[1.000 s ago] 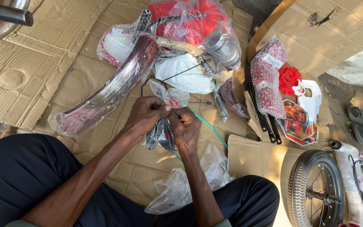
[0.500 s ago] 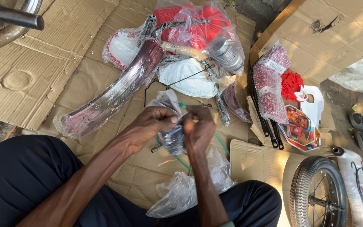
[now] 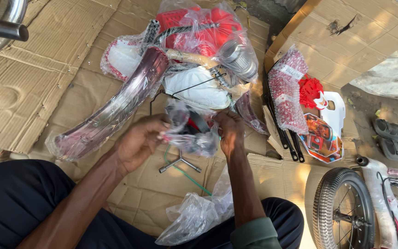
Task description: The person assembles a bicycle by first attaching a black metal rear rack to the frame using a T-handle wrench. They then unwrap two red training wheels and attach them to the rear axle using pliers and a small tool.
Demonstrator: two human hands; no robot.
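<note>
My left hand and my right hand both grip a small clear plastic bag of parts, stretched between them above the cardboard. Dark and red pieces show through the plastic. Below the bag a metal cross-shaped wrench lies on the cardboard floor, beside a thin green cable. An empty crumpled plastic bag lies between my knees.
A plastic-wrapped maroon mudguard curves at the left. Behind it sit bagged red and white parts, a bubble-wrapped red piece and a printed plate. A small spoked wheel stands at lower right. A cardboard box is at upper right.
My hands have lifted the small bag and pulled it apart sideways. The cross-shaped wrench underneath has come into view.
</note>
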